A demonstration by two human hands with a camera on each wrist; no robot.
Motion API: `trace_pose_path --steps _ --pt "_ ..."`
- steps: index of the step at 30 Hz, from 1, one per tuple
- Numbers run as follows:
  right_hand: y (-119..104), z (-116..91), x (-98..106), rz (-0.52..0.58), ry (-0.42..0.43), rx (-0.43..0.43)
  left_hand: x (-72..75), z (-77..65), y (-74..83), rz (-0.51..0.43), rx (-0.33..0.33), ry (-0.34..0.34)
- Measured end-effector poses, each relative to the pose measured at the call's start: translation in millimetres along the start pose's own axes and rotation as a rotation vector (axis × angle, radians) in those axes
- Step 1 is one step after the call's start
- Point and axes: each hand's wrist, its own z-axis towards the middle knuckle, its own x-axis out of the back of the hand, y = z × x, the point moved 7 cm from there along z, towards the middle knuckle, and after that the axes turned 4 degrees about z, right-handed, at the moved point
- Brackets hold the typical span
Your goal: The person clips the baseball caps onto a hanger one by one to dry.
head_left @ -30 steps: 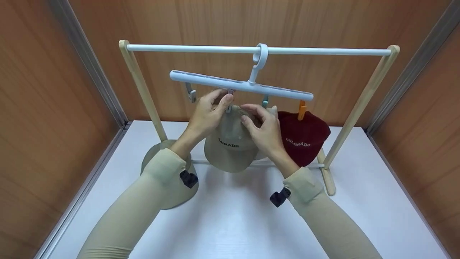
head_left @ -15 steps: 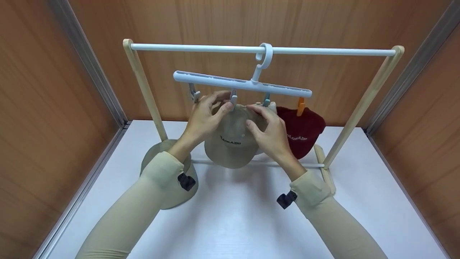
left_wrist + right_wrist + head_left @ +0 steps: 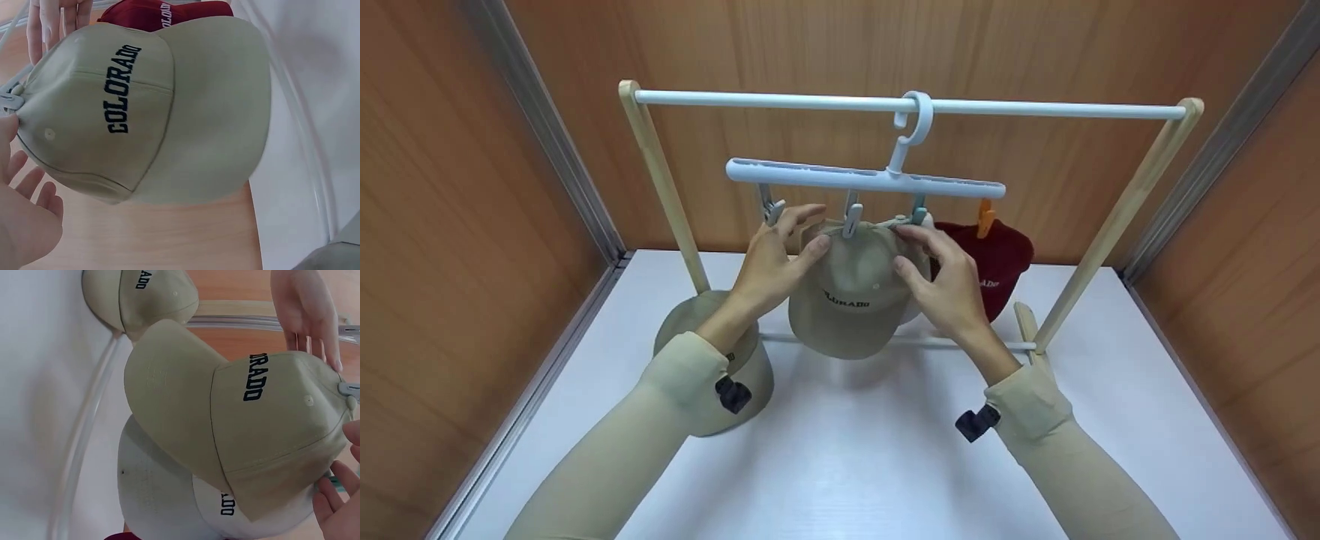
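A beige cap (image 3: 847, 289) with dark COLORADO lettering hangs brim down from a grey clip (image 3: 852, 221) on the light blue hanger (image 3: 810, 175). My left hand (image 3: 771, 262) is at the cap's left side, thumb near its crown and fingers loosely spread. On the other side, my right hand (image 3: 949, 285) has its fingertips at the cap's upper right edge, not gripping it. A white cap (image 3: 157, 489) hangs behind, beside a teal clip (image 3: 919, 215). Farther right, a dark red cap (image 3: 1006, 259) hangs from an orange clip (image 3: 985, 219).
The hanger hooks over the white bar (image 3: 780, 100) of a wooden-ended rack (image 3: 664, 184). At its left end is a grey clip (image 3: 772, 210) holding nothing. Another beige cap (image 3: 746, 401) lies on the white table (image 3: 840, 465), partly behind my left forearm.
Both hands have drawn apart, my left letting go of the grey clip. The beige cap now hangs from that clip. The hanger has tilted back nearer level.
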Motion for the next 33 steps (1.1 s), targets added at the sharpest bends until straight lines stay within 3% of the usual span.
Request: trace_pose_path --steps 14,21,33 --pt "7.3 -12.6 13.7 -0.005 0.000 -0.025 8.3 -20.9 -10.9 -0.015 0.022 0.041" --pt "9.1 -18.2 18.0 -0.010 -0.001 -0.021 15.3 -31.2 -10.0 0.054 -0.026 0.079" --pt "21.1 -36.9 25.4 -0.057 -0.029 -0.041 25.9 -51.3 -22.7 0.108 -0.034 0.112"
